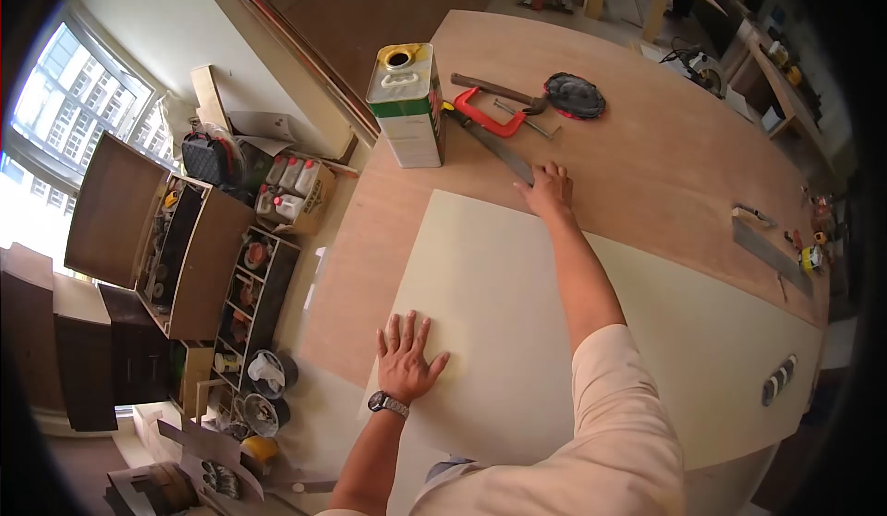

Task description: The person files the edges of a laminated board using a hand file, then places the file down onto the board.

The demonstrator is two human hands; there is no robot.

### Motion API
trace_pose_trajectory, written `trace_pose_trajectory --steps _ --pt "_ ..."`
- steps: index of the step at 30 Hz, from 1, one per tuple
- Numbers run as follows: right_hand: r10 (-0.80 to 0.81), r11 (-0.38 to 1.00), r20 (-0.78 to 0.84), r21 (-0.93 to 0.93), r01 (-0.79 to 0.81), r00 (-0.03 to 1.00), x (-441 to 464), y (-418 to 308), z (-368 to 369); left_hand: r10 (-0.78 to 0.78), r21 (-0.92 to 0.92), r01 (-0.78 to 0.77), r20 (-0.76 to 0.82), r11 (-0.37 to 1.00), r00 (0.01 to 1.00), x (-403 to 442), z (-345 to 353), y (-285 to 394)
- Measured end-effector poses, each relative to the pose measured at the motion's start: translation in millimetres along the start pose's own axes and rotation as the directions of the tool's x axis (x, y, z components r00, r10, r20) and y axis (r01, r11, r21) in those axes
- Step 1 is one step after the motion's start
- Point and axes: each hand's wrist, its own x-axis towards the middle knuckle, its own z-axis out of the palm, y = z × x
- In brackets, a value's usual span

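My left hand [407,359] lies flat with fingers spread on a pale sheet [490,276], a watch on its wrist. Farther out, my right hand [552,190] is at the sheet's far edge, its fingers closed around the tip of a handsaw [494,146]. The saw's yellow-and-black handle end points away, beside a rectangular metal can [408,109] with a green band and an open top. Just beyond the blade are a red C-clamp [490,114], a hammer [494,89] and a dark, round, padded-looking object [575,97].
The sheet rests on a large brown wood panel [647,165]. At right lie a wide-bladed saw [771,253], a yellow tape measure [811,259] and a dark striped object [779,380]. Shelves [254,294], buckets [270,375] and a box of bottles [296,193] stand left.
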Motion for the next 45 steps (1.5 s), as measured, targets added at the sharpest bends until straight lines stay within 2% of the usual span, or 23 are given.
trace_pose_trajectory --steps 2,3,5,8,11,14,17,20,21,24,25,26,27,29,31,33,36,39,42,45 --pt "0.005 1.0 0.139 -0.031 -0.001 0.99 -11 14 -15 -0.02 -0.026 0.02 0.029 0.999 0.999 -10 2 9" --pt "-0.014 1.0 0.056 0.027 0.012 0.998 25 -15 -8 -0.014 0.042 0.016 -0.041 0.999 0.999 23 -11 -18" --pt "-0.003 1.0 0.058 -0.006 0.003 0.998 12 -2 0 -0.015 0.024 0.016 -0.015 1.0 1.0 12 -8 -8" --pt "0.011 0.999 0.023 0.051 -0.012 1.0 4 14 4 -0.009 0.022 0.009 -0.011 1.0 1.0 6 -4 -2" --pt "-0.012 0.992 0.009 0.128 0.01 1.0 3 23 -17 0.009 0.024 -0.008 -0.024 1.0 1.0 5 -5 -2" --pt "-0.007 0.995 0.102 0.097 -0.003 0.995 -3 21 -59 0.02 0.007 -0.02 -0.054 1.0 0.998 3 -3 -3" --pt "0.03 0.995 0.091 0.092 -0.039 0.995 -20 12 -88 0.032 -0.015 -0.033 -0.072 0.999 0.997 1 -3 -5" --pt "0.137 0.972 0.003 0.192 -0.135 0.991 -58 7 -105 0.045 -0.049 -0.049 -0.087 0.998 0.995 -2 -9 -6" --pt "0.18 0.945 0.0 0.278 -0.173 0.984 -75 7 -111 0.053 -0.061 -0.059 -0.092 0.996 0.994 -4 -9 -7" --pt "0.302 0.831 0.037 0.479 -0.282 0.953 -152 17 -120 0.067 -0.083 -0.076 -0.112 0.994 0.991 -5 -2 -13" --pt "0.326 0.792 -0.046 0.558 -0.246 0.944 -187 19 -115 0.075 -0.086 -0.085 -0.116 0.993 0.99 -5 -2 -15" --pt "0.366 0.715 -0.002 0.641 -0.279 0.931 -225 15 -116 0.071 -0.099 -0.084 -0.126 0.992 0.989 -5 -3 -17" --pt "0.401 0.618 0.024 0.731 -0.29 0.916 -263 17 -107 0.073 -0.109 -0.087 -0.129 0.99 0.989 -7 -4 -19" --pt "0.476 0.51 0.08 0.786 -0.349 0.876 -340 12 -99 0.079 -0.129 -0.095 -0.125 0.987 0.989 -7 0 -24" --pt "0.537 0.459 0.144 0.777 -0.432 0.831 -409 -17 -114 0.115 -0.146 -0.13 -0.109 0.981 0.987 -4 12 -30" --pt "0.613 0.483 0.113 0.729 -0.484 0.782 -465 -33 -123 0.139 -0.14 -0.149 -0.076 0.979 0.987 -2 8 -31" --pt "0.634 0.548 0.031 0.688 -0.476 0.773 -529 -43 -139 0.193 -0.072 -0.195 -0.035 0.978 0.981 3 7 -27" --pt "0.693 0.431 0.021 0.789 -0.437 0.721 -579 -42 -146 0.236 0.022 -0.236 -0.001 0.971 0.972 4 11 -26" --pt "0.795 0.451 -0.122 0.775 -0.444 0.595 -633 -42 -139 0.254 0.104 -0.256 0.038 0.961 0.967 3 14 -32" --pt "0.93 0.283 -0.117 0.834 -0.474 0.349 -685 -43 -142 0.23 0.175 -0.236 0.054 0.956 0.972 0 14 -30"
